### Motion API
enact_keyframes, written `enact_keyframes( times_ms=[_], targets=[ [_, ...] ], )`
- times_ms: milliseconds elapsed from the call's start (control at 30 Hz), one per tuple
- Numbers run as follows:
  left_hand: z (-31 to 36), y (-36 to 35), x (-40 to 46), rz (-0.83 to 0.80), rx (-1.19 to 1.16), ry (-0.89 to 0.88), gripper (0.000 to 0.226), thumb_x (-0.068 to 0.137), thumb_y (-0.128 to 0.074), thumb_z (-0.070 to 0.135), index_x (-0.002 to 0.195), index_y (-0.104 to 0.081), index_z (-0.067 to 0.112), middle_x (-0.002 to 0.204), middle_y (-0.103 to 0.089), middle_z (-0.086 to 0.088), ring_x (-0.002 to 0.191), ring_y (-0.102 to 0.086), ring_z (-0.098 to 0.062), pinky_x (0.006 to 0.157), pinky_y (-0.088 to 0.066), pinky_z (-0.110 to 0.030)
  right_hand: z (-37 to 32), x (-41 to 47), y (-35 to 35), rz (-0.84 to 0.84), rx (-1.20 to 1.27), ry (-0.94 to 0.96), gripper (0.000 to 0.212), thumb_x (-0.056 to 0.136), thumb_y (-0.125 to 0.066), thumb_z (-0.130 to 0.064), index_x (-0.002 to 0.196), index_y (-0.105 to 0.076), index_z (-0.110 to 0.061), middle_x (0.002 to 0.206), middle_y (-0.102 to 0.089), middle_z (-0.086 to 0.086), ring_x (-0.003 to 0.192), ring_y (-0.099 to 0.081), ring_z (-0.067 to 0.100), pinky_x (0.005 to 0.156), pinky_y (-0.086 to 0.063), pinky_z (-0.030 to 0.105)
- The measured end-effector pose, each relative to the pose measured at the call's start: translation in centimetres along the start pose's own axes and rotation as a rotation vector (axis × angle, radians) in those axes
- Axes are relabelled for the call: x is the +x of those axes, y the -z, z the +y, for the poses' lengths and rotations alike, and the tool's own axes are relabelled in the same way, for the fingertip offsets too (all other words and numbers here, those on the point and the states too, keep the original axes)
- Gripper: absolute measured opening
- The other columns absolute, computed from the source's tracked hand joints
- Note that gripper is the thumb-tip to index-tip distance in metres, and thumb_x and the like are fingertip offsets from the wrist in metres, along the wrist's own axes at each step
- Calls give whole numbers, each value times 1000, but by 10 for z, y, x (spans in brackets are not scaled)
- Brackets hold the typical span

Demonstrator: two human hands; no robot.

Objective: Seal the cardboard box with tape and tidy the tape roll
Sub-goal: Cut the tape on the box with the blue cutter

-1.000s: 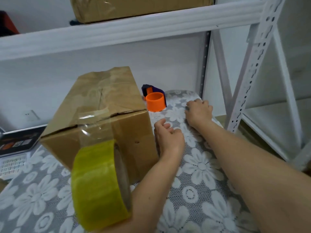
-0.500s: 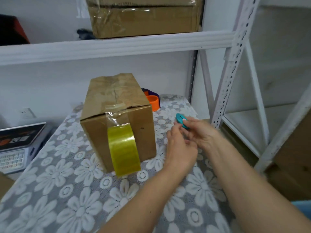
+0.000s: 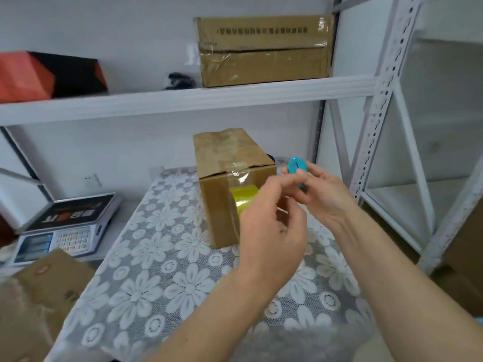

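Both my hands hover raised: right hand pinches a small teal oval cutter, left hand loosely curled, holding nothing, before the brown cardboard box with the hanging yellow tape roll.

Scale beside floral tablecloth

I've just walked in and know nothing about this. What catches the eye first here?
Probably the two hands mid-table: the right hand pinches a small teal cutter, with the left hand close beside it. Just behind them a cardboard box stands on the flowered tablecloth, a yellow tape roll hanging down its front.
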State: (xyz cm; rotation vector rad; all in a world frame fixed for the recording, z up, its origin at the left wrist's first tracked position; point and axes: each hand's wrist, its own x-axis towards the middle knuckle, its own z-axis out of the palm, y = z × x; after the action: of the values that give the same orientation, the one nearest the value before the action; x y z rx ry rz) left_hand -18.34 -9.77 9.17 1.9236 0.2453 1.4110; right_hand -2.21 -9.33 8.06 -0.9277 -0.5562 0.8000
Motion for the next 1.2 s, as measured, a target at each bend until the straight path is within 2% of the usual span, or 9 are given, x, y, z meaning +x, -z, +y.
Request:
enact_keyframes(
  times_ms=[233,333,400,500,567,633,800,967,1200],
  targets=[
    [-30,32,14,344,-88,453,34,82,-53,-4,95,-60,26,87,-63,5,79,-60,-18,76,-55,-47,4,-8,-29,74,-208,89,18,89,-59,-5,106,-63,-4,83,-69,14,61,-63,13,58,-51,18],
    [-30,39,17,380,-76,577,28,83,-54,1,103,-57,20,96,-62,2,83,-58,-13,76,-51,-29,4,-10,-39,78,-325,113,18,86,-64,-8,104,-66,-9,83,-71,11,65,-62,13,58,-50,19],
    [-33,43,20,354,-181,827,23,86,-56,8,108,-59,14,99,-65,-3,80,-59,-13,61,-50,-21,6,-10,-45,74,-398,148,20,85,-66,-7,104,-67,-10,88,-71,10,70,-63,14,58,-50,18],
    [-38,46,26,227,-451,1097,28,90,-58,22,113,-63,6,106,-71,-14,84,-68,-20,61,-58,-26,6,-11,-56,51,-611,233,18,82,-69,-8,97,-71,-18,92,-69,2,74,-62,14,64,-53,19],
    [-42,46,30,193,-527,1136,35,92,-59,31,117,-61,6,109,-70,-14,95,-69,-26,84,-57,-40,4,-14,-63,18,-815,310,18,82,-70,-12,98,-72,-19,91,-69,-3,78,-61,9,72,-52,17],
    [-44,47,34,192,-534,1136,36,91,-61,30,118,-59,6,110,-70,-15,98,-68,-27,89,-55,-45,1,-15,-68,-24,-967,396,18,82,-70,-14,99,-73,-16,92,-68,-5,86,-61,9,76,-47,13],
    [-50,46,34,242,-492,1087,17,87,-63,17,102,-63,8,110,-68,-20,92,-68,-28,84,-57,-43,-1,-16,-78,-155,-1269,561,17,85,-66,-14,100,-72,-12,96,-67,-1,91,-57,12,81,-41,20],
    [-57,47,39,208,-571,1161,27,85,-66,17,107,-59,4,105,-67,-18,89,-68,-29,71,-59,-39,2,-11,-76,-231,-1404,668,14,85,-65,-11,97,-72,-10,101,-68,3,99,-56,19,92,-41,32],
    [-64,48,49,125,-496,1236,22,87,-62,26,94,-62,5,98,-64,-14,89,-62,-26,81,-54,-38,2,-8,-76,-252,-1451,712,14,86,-64,-11,98,-72,-10,102,-67,3,100,-54,18,91,-40,30]
  ],
)
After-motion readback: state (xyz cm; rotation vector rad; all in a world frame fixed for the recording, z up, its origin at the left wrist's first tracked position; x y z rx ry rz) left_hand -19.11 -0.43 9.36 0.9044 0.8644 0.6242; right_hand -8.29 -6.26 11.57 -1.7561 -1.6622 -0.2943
